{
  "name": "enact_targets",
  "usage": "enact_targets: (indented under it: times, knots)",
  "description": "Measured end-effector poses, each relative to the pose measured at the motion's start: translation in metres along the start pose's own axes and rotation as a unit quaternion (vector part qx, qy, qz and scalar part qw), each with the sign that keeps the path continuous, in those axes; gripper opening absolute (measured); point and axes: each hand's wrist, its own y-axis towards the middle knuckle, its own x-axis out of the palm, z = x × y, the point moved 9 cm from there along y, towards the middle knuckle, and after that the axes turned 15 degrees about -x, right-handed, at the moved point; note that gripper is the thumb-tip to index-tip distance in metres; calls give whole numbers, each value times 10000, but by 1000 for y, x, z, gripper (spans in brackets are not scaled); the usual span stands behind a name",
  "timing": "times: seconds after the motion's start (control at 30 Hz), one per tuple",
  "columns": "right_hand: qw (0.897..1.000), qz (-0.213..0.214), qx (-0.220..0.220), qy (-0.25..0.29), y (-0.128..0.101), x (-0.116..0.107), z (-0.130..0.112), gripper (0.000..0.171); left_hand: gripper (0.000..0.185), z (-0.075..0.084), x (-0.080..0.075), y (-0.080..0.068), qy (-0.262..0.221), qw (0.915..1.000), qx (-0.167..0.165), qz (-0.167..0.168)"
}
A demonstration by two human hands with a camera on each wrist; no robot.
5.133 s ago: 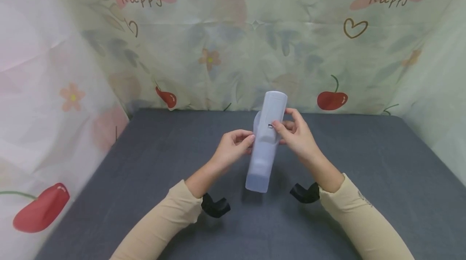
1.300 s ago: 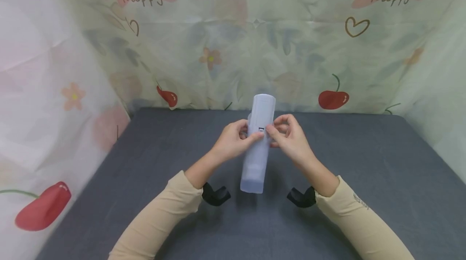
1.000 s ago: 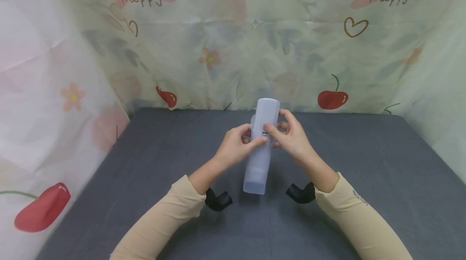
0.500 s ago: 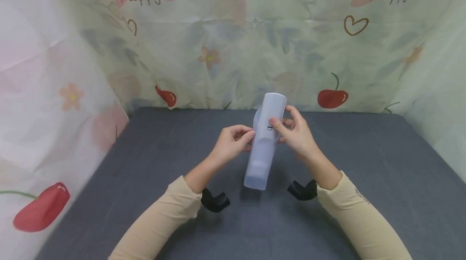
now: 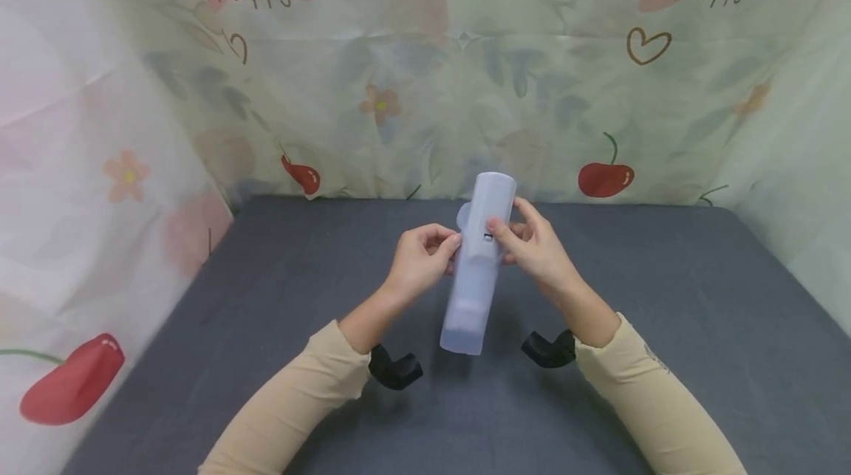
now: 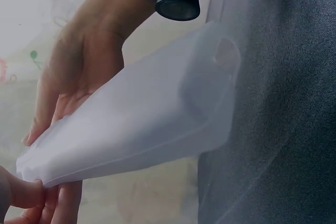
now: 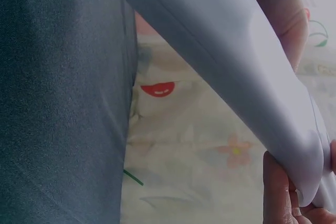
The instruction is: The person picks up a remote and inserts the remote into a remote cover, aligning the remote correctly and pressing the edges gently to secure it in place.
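Note:
A long white plastic tube-shaped device [image 5: 473,286], its lower part translucent, is held tilted above the table in the head view. Its front bears a small dark rectangular slot, and a rounded piece sticks out on its left side. My left hand [image 5: 420,257] pinches its left edge with thumb and fingers. On the other side my right hand [image 5: 538,250] grips it, thumb across the front near the slot and fingers behind. In the left wrist view the device's end [image 6: 210,93] has an oval opening. Some fingertips behind it are hidden.
A dark grey cloth-covered table [image 5: 319,298] lies beneath. Patterned curtains [image 5: 425,54] rise at the back and sides. A black wrist mount [image 5: 395,368] is on the left wrist, and another black mount [image 5: 548,349] on the right.
My left thumb has shifted from the device's front to its left edge over the last second. The device swung a little right, then slightly back left. My right hand keeps its grip.

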Motion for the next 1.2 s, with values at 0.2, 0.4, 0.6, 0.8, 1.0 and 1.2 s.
enact_targets:
  times: [0.2,0.4,0.6,0.8,1.0,1.2]
  knots:
    - [10000,-95,-29,-10,2,4,0,54,15,1,-2,1,-78,9999,19,102]
    - [9998,-196,-23,-65,3,4,-3,55,15,8,-4,0,-196,9997,67,163]
    - [9995,-301,14,-33,3,7,-4,55,15,10,-6,0,-212,9996,87,179]
    - [9993,-372,36,-27,2,8,-3,56,16,7,-6,1,-202,9996,-5,176]
    - [9997,-201,127,-14,-1,6,3,53,18,-2,-1,4,-60,9992,-358,-191]
    - [9994,188,302,9,-4,2,7,53,32,-8,7,2,-51,9940,-758,-787]
